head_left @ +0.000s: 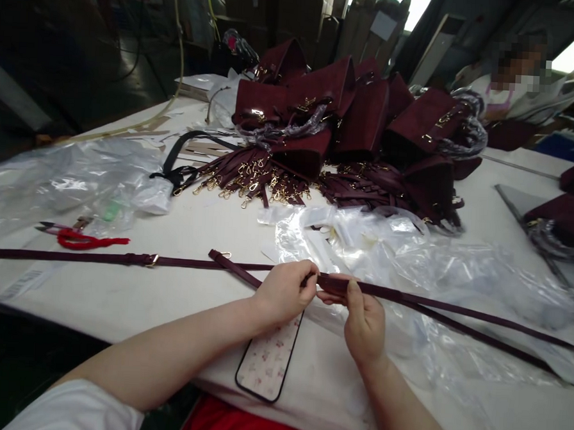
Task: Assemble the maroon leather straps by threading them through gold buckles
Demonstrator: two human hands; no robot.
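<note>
A dark maroon strap [407, 300] lay across the near part of the desk [191, 300], pinched at its middle between both hands. The left hand [283, 292] had its grip closed on the strap from the left, fingers curled over it; the right hand [365, 318] had its grip closed on the same strap just beside, thumb on top. From the hands the strap ran right in two lengths over clear plastic wrap [433, 261], and left to a folded end with a gold clasp [224, 255]. A second maroon strap [97, 257] with a gold buckle stretched along the desk to the far left edge. Below the left hand, a phone [267, 361] in a patterned case lay flat at the desk's near edge.

The desk surface was white and cloth-like. Near the left end lay scissors tied with red cord [81, 238] and a heap of clear plastic bags [77, 178]. Farther back, a bundle of maroon straps with gold clips [255, 175] sat in front of a pile of maroon handbags [360, 110], some wrapped in plastic. A black strap [179, 155] curved beside the bundle. Another person [515, 86] sat beyond the desk's far right corner. The room behind was dim, with cartons and bright windows.
</note>
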